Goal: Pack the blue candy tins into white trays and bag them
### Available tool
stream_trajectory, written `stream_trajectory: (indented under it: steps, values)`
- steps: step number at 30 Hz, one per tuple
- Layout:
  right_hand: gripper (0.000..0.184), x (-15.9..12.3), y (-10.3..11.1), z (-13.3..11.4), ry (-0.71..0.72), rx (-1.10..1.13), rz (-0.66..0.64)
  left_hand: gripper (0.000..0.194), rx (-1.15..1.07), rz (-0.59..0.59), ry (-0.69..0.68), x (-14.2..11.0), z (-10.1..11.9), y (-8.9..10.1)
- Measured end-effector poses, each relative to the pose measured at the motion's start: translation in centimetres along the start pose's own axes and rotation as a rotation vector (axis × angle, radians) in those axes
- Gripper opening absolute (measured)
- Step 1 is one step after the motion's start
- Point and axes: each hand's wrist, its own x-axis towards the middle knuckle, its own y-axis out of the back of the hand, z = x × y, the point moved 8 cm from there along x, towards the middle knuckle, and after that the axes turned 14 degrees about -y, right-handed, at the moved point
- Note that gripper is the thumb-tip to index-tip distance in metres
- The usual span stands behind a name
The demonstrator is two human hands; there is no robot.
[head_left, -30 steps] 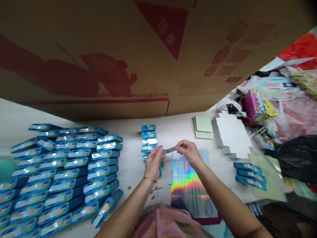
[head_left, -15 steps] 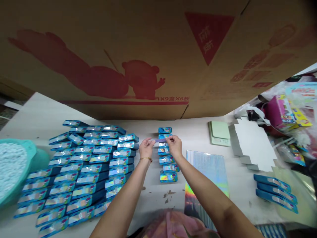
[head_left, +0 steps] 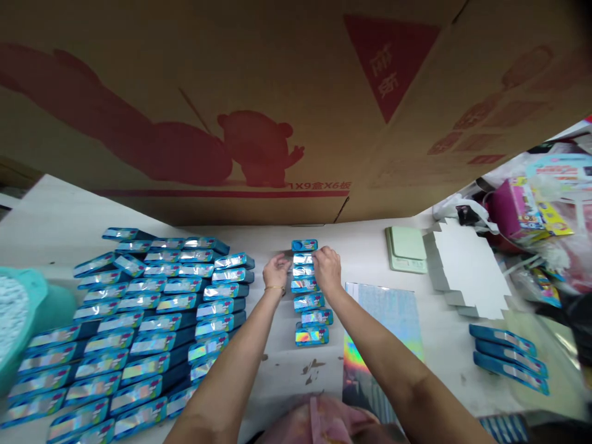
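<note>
A column of small blue boxes (head_left: 311,302) with shiny silver strips on their tops runs down the middle of the white table. My left hand (head_left: 276,271) is at the left ends of the upper boxes, fingers loosely bent and apart, slightly blurred. On the opposite side, my right hand (head_left: 327,270) has its fingers curled against the right end of a strip-topped blue box (head_left: 303,259) near the top of the column. The topmost box (head_left: 304,245) shows a dark round spot and no silver strip. My right fingertips are partly hidden.
Many similar blue boxes (head_left: 157,320) stand in rows at left, beside a turquoise tub (head_left: 41,302) of pale blue pieces. At right are a holographic sheet (head_left: 383,314), a green scale (head_left: 407,248), a white carton (head_left: 472,265) and three blue boxes (head_left: 509,357). A cardboard box (head_left: 259,61) walls the back.
The purplish strip stretched between my hands is no longer visible there. My left hand has loosened, and my right hand has come down at the box's end. The view has shifted slightly.
</note>
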Motion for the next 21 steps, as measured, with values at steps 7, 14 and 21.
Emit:
stream_trajectory:
  steps: [7,14,21]
  values:
    - [0.037,-1.0,1.2,2.4,0.255,-0.099,-0.067,0.025,0.148,0.010,-0.313,-5.9,7.6,0.5]
    - [0.035,-2.8,3.9,19.8,-0.196,0.220,0.040,0.032,0.410,-0.758,-0.507,-16.8,7.3,-14.2]
    - [0.031,-5.5,1.8,21.9,-0.114,0.193,-0.033,0.016,0.972,-0.761,-0.381,-14.4,0.9,-19.7]
